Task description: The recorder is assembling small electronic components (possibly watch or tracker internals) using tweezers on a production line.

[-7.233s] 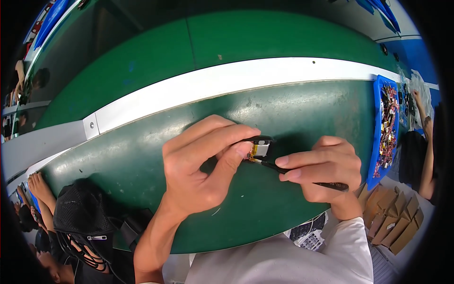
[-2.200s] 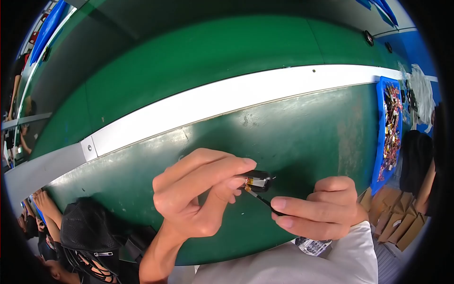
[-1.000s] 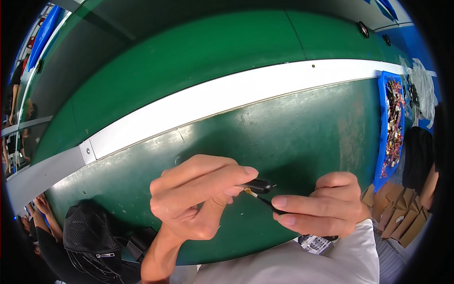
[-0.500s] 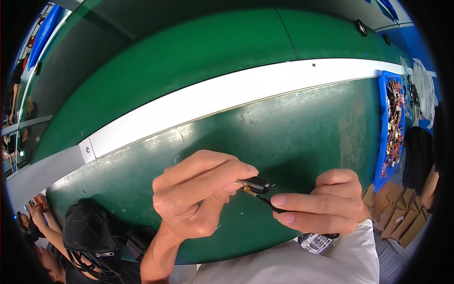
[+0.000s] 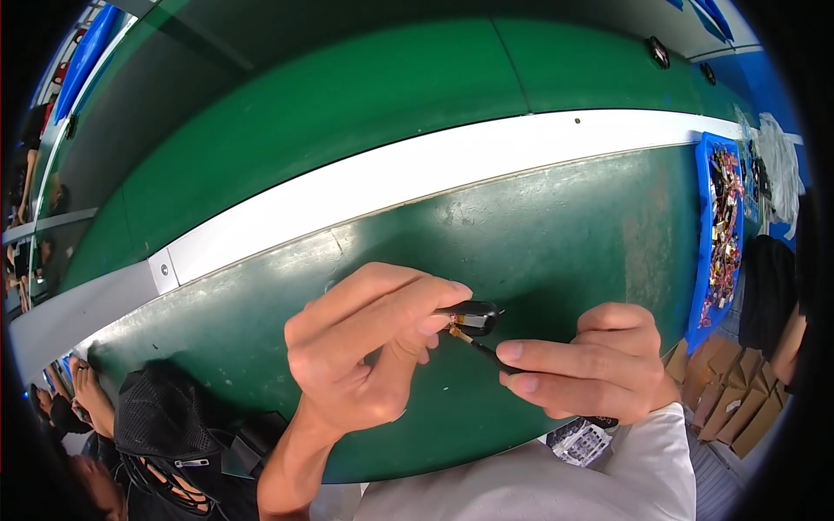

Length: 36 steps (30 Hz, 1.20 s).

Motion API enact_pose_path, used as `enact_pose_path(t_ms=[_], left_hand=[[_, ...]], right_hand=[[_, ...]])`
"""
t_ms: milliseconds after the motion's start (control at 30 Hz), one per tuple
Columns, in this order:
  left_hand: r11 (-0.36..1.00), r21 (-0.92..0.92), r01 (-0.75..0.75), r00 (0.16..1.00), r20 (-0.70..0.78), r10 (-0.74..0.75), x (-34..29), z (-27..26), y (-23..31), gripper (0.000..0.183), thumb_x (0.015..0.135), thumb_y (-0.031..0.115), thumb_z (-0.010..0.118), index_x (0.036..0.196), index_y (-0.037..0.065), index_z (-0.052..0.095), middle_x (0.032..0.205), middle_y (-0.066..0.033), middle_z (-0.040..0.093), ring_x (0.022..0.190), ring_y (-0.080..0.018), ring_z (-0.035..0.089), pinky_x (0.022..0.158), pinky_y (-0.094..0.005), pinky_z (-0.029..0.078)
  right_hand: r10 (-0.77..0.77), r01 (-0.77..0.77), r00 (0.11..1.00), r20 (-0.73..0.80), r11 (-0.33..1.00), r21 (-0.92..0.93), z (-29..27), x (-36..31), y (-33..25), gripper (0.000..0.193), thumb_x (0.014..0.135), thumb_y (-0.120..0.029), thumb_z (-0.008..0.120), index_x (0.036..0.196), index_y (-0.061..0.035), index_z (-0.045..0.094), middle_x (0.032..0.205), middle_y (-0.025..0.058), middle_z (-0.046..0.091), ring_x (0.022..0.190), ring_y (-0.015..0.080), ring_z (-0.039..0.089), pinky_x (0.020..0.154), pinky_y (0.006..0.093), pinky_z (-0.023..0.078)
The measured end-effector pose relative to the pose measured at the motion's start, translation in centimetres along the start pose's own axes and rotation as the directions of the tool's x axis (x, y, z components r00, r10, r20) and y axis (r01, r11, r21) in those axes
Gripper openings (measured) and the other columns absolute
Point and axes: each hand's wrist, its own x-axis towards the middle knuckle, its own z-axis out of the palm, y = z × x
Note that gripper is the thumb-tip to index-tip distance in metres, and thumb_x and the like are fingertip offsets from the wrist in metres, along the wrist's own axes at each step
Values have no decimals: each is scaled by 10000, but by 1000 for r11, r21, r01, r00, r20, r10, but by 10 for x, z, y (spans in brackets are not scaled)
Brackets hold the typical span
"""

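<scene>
- The small black casing (image 5: 480, 310) was in the air over the green tabletop (image 5: 556, 234), its open side partly turned to the wearer; a silvery part (image 5: 470, 320) showed inside, with yellowish and reddish bits near the left thumb.
- The left hand (image 5: 360, 352) grasped the casing by its left end, pinched between thumb and fingers, so its rounded right end stuck out free.
- The right hand (image 5: 599, 365) gripped a thin black tool (image 5: 486, 354) between thumb and fingers. The tool's pale tip reached the casing's lower edge; whether it touched the bits there could not be told.
- A gap separated the two hands, bridged only by the tool and casing.
- Beyond the hands, a broad stretch of tabletop ran up to the white rail (image 5: 391, 174), leaving room on the far side. Nearer, the table's curved front edge passed close to the wearer's pale shirt (image 5: 521, 486).
- Rightward, more tabletop lay between the right hand and the blue tray (image 5: 700, 260), which stood along the right edge, filled with small mixed parts (image 5: 725, 226).
- Brown cardboard pieces (image 5: 738, 391) stood below that edge.
- Leftward, a black mesh item (image 5: 165, 417) with a zip crowded the near-left edge, while a co-worker's hand (image 5: 87, 391) was at the table's left end.
</scene>
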Motion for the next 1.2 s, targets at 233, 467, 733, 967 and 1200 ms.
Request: enact_pose_path(t_ms=[233, 467, 733, 967, 1200], left_hand=[[994, -81, 71, 996, -41, -74, 1, 2, 1, 141, 907, -103, 663, 1018, -60, 737, 863, -122, 713, 593, -134, 643, 484, -246, 493], [983, -121, 138, 990, -5, -140, -1, 5, 0, 135, 919, -110, 642, 1027, -65, 710, 819, -125, 717, 583, -146, 673, 483, -248, 505], [982, -157, 109, 994, -16, -112, 0, 3, 1, 203, 898, -134, 647, 1073, -72, 731, 839, -137, 725, 592, -157, 691, 487, -251, 521], [977, -209, 45, 993, 120, -20, 1, -6, -5, 242, 1020, 79, 637, 1156, -94, 738, 1013, -227, 707, 641, -212, 725, 487, -248, 545], [947, -289, 137, 976, 203, -79, 5, -11, -2, 270, 1032, 119, 628, 1158, -92, 741, 1035, -219, 695, 664, -193, 711, 483, -248, 543]], right_hand=[[15, -15, 1000, 8, 1000, 17, -1, 2, 0, 106, 808, -48, 805, 904, -84, 781, 1014, 83, 810, 454, 24, 426, 485, 196, 288], [27, -27, 1000, 13, 999, 19, -1, -1, 0, 124, 814, -51, 823, 924, -82, 776, 1019, 85, 810, 461, 25, 437, 492, 199, 297], [20, -20, 999, 48, 1000, 2, -5, 2, 0, 123, 811, -45, 813, 924, -80, 776, 1032, 90, 809, 460, 24, 432, 492, 202, 292], [-7, 8, 1000, 5, 999, -32, -2, -2, 2, 119, 808, -49, 801, 911, -100, 772, 1036, 69, 810, 456, 29, 385, 512, 204, 291], [-3, 3, 1000, -9, 1000, 1, -2, -3, 4, 141, 806, -56, 801, 933, -103, 765, 1045, 65, 810, 458, 31, 382, 513, 204, 284]])
